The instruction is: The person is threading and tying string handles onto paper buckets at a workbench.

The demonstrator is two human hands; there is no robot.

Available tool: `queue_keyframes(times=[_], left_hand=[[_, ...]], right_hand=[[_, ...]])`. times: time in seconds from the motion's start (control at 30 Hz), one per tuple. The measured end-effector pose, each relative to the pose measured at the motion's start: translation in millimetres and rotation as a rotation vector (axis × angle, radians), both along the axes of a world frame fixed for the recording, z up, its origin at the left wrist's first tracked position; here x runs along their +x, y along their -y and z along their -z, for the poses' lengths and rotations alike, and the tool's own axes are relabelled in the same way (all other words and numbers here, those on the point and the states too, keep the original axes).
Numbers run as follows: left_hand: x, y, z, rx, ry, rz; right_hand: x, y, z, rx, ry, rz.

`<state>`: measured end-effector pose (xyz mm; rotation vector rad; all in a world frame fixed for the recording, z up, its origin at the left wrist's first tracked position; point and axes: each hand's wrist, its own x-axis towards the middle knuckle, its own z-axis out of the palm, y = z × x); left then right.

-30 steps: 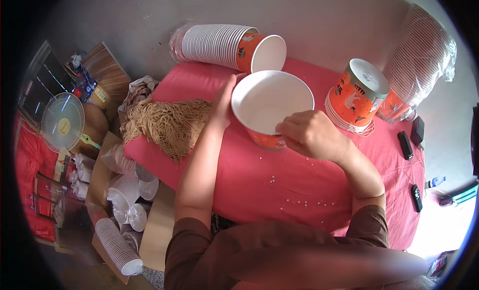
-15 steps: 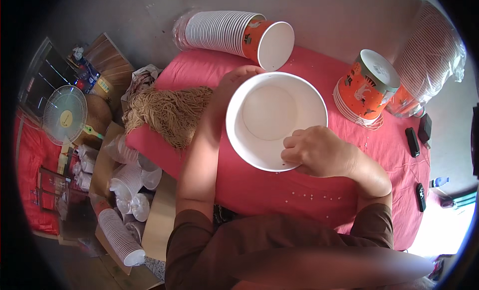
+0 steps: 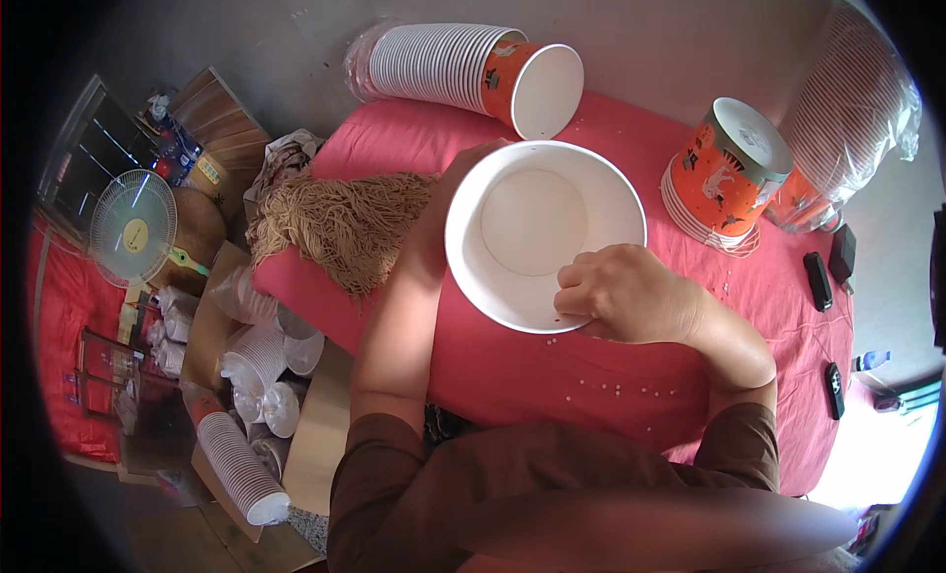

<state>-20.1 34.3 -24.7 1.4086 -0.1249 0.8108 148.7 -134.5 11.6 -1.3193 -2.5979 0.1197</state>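
Note:
A large white paper bucket (image 3: pixel 534 218) is tilted with its open mouth toward me, showing a bare white inside and small holes near the rim. My left hand (image 3: pixel 471 167) grips its far left outer side; most of those fingers are hidden behind the wall. Over the near right rim, my right hand (image 3: pixel 626 295) is closed, its fingers curled into the mouth beside a rim hole. Whatever its fingertips pinch is hidden. Left of my left forearm lies a heap of tan cords (image 3: pixel 340 223).
On the red-covered table (image 3: pixel 512 376) are scattered small white bits (image 3: pixel 619 389), a lying bucket stack (image 3: pixel 443 68), an orange patterned bucket stack (image 3: pixel 724 174) and several black objects (image 3: pixel 818 281). A cardboard box (image 3: pixel 320 425) of plastic-wrapped cups and a fan (image 3: pixel 133 228) stand left.
The view has shifted very slightly. Both hands stay at the same places on the bucket, and the right fingers have moved barely, if at all.

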Motion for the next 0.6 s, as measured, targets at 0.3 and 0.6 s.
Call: queue_keyframes(times=[0.3, 0.6], left_hand=[[-4, -7, -3, -0.695, -0.265, -0.099], [16, -16, 8, -0.15, 0.054, -0.046]], right_hand=[[-1, -1, -1, 0.048, -0.003, 0.011], [1, -3, 0, 0.094, 0.029, 0.004]])
